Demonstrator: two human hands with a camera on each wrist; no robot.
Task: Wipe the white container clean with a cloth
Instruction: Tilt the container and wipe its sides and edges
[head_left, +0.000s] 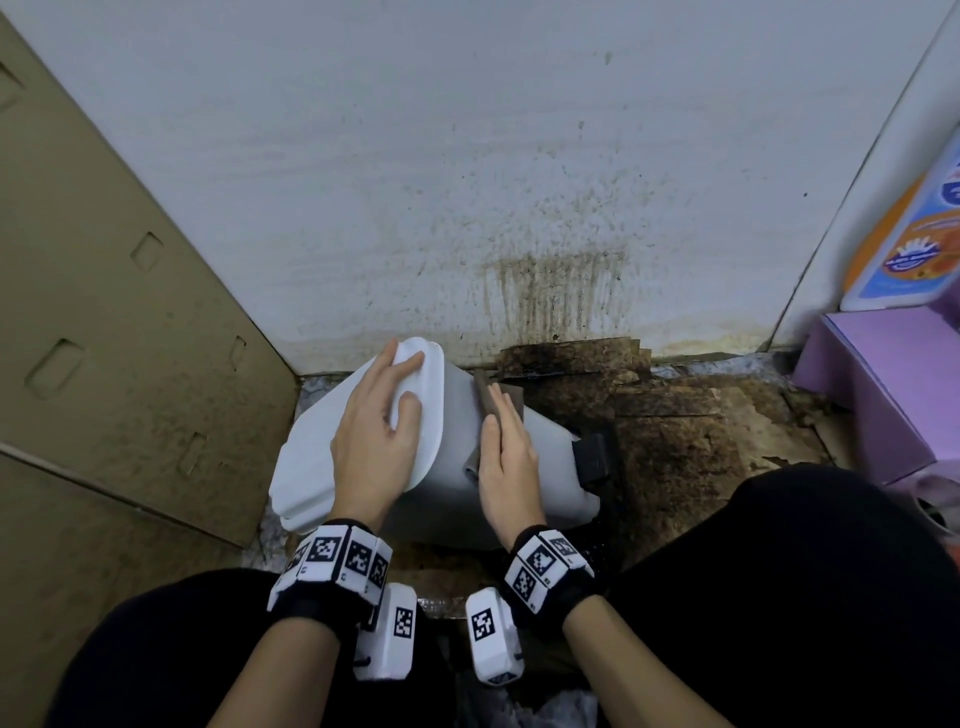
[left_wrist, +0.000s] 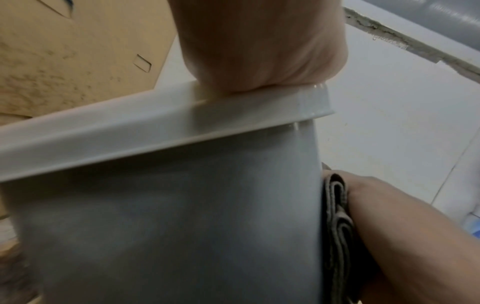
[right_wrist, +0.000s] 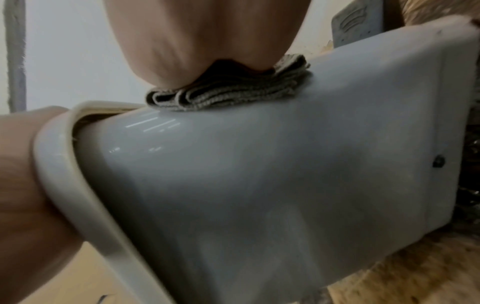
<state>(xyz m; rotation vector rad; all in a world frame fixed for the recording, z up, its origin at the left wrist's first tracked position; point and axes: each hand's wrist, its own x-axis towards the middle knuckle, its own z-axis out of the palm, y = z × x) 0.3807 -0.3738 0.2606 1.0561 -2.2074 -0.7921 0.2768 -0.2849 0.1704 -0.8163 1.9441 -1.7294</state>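
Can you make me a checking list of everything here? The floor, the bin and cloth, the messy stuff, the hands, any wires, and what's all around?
Surface: floor covered in flattened cardboard with dark brown stains.
Job's things: white container tipped on its side, lid end to the left; folded grey-brown cloth pressed flat on its side wall.
Clutter: a dark grey flat piece by the container's base.
Hands: left hand rests flat on the lid, fingers straight; right hand presses the cloth with flat fingers.
Cables: nothing seen.
Surroundings: white wall with brown drip marks, cardboard box on the left, purple box on the right.
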